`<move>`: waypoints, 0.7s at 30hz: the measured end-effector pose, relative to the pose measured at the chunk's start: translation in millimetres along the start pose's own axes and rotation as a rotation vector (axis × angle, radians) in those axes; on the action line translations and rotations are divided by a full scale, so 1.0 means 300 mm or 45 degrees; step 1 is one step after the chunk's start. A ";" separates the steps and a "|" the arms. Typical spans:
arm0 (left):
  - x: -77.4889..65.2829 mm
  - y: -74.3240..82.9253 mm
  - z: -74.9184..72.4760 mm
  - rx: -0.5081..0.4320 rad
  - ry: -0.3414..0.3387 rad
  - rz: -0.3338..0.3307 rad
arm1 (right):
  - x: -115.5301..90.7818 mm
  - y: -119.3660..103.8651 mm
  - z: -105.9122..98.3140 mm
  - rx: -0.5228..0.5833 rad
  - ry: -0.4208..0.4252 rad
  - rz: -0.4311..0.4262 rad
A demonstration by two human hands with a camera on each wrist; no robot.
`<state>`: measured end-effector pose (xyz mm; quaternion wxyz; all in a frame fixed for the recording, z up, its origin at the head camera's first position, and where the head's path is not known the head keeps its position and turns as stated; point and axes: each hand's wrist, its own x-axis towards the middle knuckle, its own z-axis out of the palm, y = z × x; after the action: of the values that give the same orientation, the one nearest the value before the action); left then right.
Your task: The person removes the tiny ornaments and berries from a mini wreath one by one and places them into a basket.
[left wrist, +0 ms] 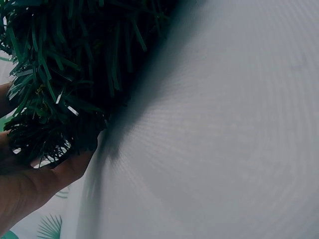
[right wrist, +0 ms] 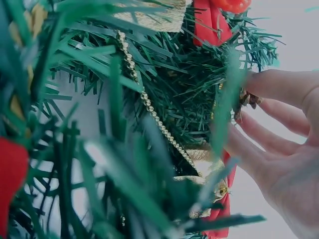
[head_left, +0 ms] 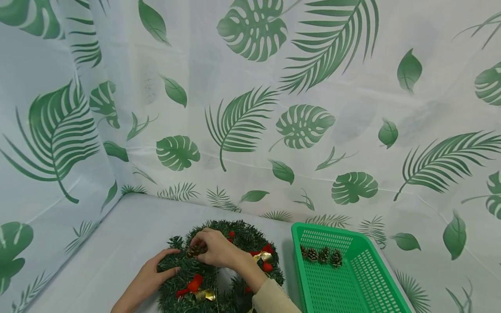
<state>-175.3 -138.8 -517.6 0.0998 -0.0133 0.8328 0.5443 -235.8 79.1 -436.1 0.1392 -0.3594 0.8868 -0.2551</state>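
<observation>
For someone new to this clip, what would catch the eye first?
Probably the bright green basket at lower right in the head view, with pine cones toward its far end. Next, the wreath at the bottom, near centre, with red and gold trimmings; over it, the right hand pinches another pine cone. Behind stands a leaf-printed backdrop.

Green wreath [head_left: 250, 235], brown pinecone [head_left: 194, 251]
</observation>
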 end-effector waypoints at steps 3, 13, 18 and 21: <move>0.001 0.000 0.001 0.004 0.002 -0.002 | -0.003 -0.001 -0.004 0.046 -0.011 0.012; 0.002 0.004 0.001 0.013 0.003 -0.011 | -0.020 -0.003 -0.021 0.142 0.021 0.072; 0.001 0.008 0.000 0.021 0.000 -0.006 | -0.027 0.006 -0.032 0.214 0.044 0.050; 0.000 0.009 -0.001 0.022 -0.002 -0.010 | -0.034 0.009 -0.043 0.253 0.065 0.039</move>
<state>-175.7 -138.0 -515.1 0.1028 -0.0151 0.8375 0.5365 -235.8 92.4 -426.2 0.1553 -0.3237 0.8657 -0.3487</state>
